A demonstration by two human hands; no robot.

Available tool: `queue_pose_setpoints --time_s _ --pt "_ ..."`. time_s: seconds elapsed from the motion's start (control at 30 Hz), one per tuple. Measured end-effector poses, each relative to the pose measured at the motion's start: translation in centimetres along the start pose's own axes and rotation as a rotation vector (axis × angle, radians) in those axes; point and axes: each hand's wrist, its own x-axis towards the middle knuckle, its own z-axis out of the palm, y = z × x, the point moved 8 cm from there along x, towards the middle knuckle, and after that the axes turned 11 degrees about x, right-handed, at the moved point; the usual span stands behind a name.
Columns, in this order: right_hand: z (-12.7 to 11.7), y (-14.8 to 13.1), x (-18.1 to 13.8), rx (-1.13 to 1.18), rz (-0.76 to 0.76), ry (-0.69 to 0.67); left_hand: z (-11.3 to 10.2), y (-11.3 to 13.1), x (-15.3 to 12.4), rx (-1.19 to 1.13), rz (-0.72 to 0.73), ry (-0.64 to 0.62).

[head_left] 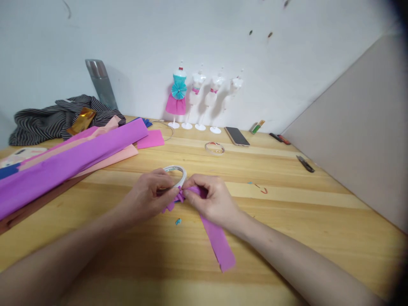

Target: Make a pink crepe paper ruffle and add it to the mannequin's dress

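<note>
A purple crepe paper strip [217, 242] is pinched between both hands, its left end bunched into small folds and its free end hanging down to the right. My left hand [152, 190] is closed on the gathered part, thumb and forefinger at the folds. Close against it, my right hand [210, 197] grips the strip with thumb and forefinger. Behind the fingers stands a white tape roll [184, 173], partly covered by my left hand; whether that hand also holds it I cannot tell. A tiny blue scrap [178, 221] lies just below the hands.
Purple and pink crepe paper [79, 155] lies at the left, beside a striped cloth [38, 121] and a flask [102, 83]. Several small mannequins [176, 91] line the wall. A phone [236, 136], a clear ring [214, 148] and thread snips [305, 164] rest on the wooden table [287, 238].
</note>
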Motion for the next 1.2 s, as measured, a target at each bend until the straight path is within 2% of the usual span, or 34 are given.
queue_pose_setpoints --time_s 0.43,0.67,0.97,1.2 --pt "-0.7 0.8 0.2 -0.071 0.071 0.08 0.1 0.3 0.0 -0.016 0.02 -0.009" --pt "-0.9 1.2 0.4 -0.023 0.075 0.102 0.2 0.5 0.1 -0.011 0.034 -0.016" --pt "-0.9 1.7 0.4 0.024 0.117 0.087 0.6 -0.2 -0.1 -0.129 -0.063 -0.087" --pt "-0.7 1.5 0.5 -0.048 0.11 0.102 0.3 0.8 0.0 -0.059 0.039 -0.051"
